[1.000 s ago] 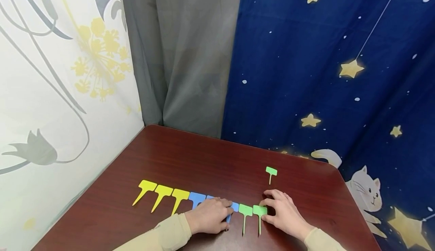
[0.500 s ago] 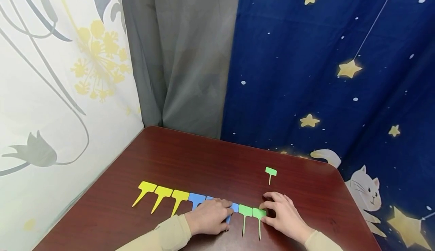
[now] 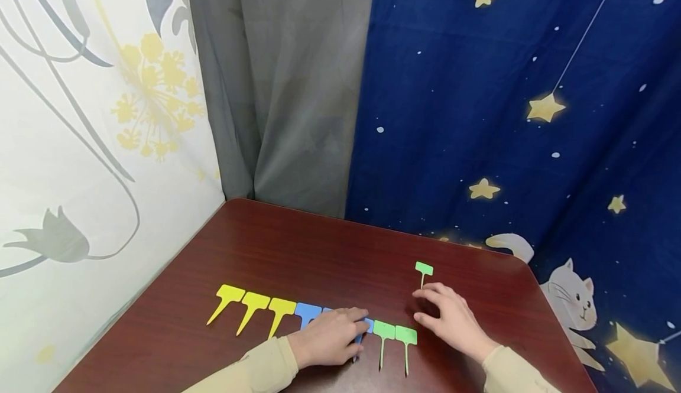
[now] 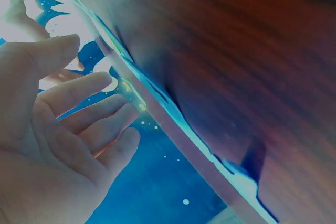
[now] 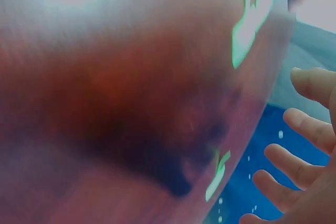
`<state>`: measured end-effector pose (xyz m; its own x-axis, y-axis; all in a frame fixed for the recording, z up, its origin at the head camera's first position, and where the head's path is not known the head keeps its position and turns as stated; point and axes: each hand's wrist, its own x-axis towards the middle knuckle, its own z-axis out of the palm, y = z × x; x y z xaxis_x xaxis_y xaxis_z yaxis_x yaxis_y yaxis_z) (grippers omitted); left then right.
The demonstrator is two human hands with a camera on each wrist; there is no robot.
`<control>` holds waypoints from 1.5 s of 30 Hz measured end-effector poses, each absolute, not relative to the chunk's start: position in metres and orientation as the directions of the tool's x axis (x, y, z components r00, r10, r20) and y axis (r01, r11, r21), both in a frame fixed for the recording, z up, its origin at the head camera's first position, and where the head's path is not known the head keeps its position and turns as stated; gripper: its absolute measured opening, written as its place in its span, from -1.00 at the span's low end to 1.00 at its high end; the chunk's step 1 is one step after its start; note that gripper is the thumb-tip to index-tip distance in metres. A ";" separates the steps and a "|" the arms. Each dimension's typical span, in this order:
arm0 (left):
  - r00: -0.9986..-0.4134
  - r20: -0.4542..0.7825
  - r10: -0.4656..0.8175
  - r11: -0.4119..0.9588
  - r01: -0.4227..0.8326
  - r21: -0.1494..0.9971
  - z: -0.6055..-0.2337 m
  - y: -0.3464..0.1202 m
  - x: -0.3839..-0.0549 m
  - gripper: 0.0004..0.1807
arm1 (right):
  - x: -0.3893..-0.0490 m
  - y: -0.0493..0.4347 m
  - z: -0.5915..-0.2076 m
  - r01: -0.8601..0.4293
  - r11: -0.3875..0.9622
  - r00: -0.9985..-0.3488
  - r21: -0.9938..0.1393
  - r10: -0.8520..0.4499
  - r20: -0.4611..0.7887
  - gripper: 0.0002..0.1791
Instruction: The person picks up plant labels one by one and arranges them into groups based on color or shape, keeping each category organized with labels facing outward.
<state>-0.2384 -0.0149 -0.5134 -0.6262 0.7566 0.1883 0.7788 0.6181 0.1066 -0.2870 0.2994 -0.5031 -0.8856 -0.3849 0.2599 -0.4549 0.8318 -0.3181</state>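
Observation:
A row of T-shaped plant labels lies on the table: yellow labels [image 3: 283,306] at the left, blue labels [image 3: 308,310] in the middle, then two green labels [image 3: 406,335] at the right. Over the blue ones rests my left hand [image 3: 327,338], fingers loosely bent and hiding part of them; the left wrist view shows nothing in its palm. A lone green label [image 3: 424,268] lies farther back, its stem end near the fingertips of my right hand [image 3: 454,322]. That hand holds nothing, its fingers spread in the right wrist view.
The dark red-brown table [image 3: 298,239] has rounded far corners. A grey curtain [image 3: 303,85] and a blue starry curtain [image 3: 452,115] hang behind it. White patterned cloth [image 3: 159,192] runs along the left edge.
My right hand has let go of the end green label and moved slightly back toward the lone green one. That end label has shifted slightly toward me. My left hand has barely moved.

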 end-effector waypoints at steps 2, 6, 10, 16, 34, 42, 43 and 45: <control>-0.611 0.214 0.762 0.607 0.789 0.091 -0.512 -0.013 -0.239 -0.61 | -0.298 0.306 -0.499 -0.438 0.839 -0.893 -0.322 -0.363 0.268 -0.56; -0.589 0.229 0.775 0.593 0.803 0.057 -0.510 -0.006 -0.237 -0.59 | -0.322 0.319 -0.494 -0.396 0.856 -0.912 -0.333 -0.327 0.246 -0.53; -0.590 0.204 0.781 0.594 0.803 0.047 -0.511 0.002 -0.235 -0.58 | -0.346 0.328 -0.493 -0.362 0.862 -0.930 -0.354 -0.306 0.205 -0.45; -0.587 0.166 0.792 0.589 0.807 0.041 -0.511 0.015 -0.233 -0.61 | -0.374 0.335 -0.498 -0.337 0.868 -0.941 -0.364 -0.306 0.142 -0.29; -0.586 0.086 0.805 0.581 0.810 0.080 -0.512 0.029 -0.232 -0.51 | -0.395 0.336 -0.514 -0.290 0.902 -0.954 -0.320 -0.297 0.028 -0.08; -0.583 0.072 0.809 0.578 0.812 0.084 -0.515 0.029 -0.233 -0.50 | -0.399 0.337 -0.522 -0.287 0.914 -0.957 -0.286 -0.285 0.050 -0.06; -0.583 0.072 0.810 0.577 0.812 0.087 -0.515 0.029 -0.233 -0.50 | -0.399 0.336 -0.522 -0.293 0.913 -0.956 -0.285 -0.288 0.058 -0.06; -0.581 0.071 0.810 0.574 0.813 0.099 -0.514 0.029 -0.234 -0.51 | -0.399 0.335 -0.522 -0.295 0.912 -0.955 -0.284 -0.287 0.071 -0.08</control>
<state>-0.2338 0.0288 -0.5141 -0.5814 0.8105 0.0715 0.8127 0.5743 0.0987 -0.3993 0.3352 -0.5221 -0.9553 -0.2868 0.0714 -0.2951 0.9123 -0.2838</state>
